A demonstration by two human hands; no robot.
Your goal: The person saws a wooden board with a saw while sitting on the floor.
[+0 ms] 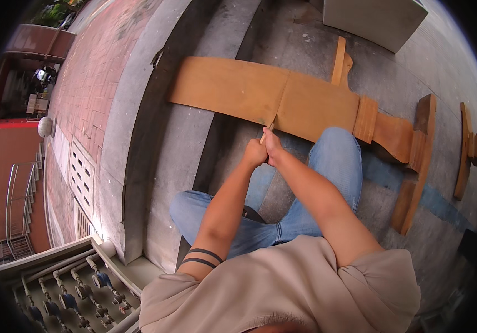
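Both hands are closed together around a thin, light-coloured stick-like tool (270, 127); its exact kind is too small to tell. My left hand (255, 154) wraps its lower part, and my right hand (273, 147) grips it just beside. The tool's dark tip meets the near edge of a long orange-brown wooden board (227, 83), where a seam crosses the board. A small dark mark shows by the tip. The board lies crosswise in front of my bent knees, its left end out over the concrete steps. My fingers hide most of the handle.
Stepped concrete ledges (138, 119) run along the left. A carved wooden leg piece (391, 136) adjoins the board's right end, near a wooden bar (413, 200) and another wooden part (463, 150). A grey box (372, 22) stands at the back; piped meters (69, 299) sit lower left.
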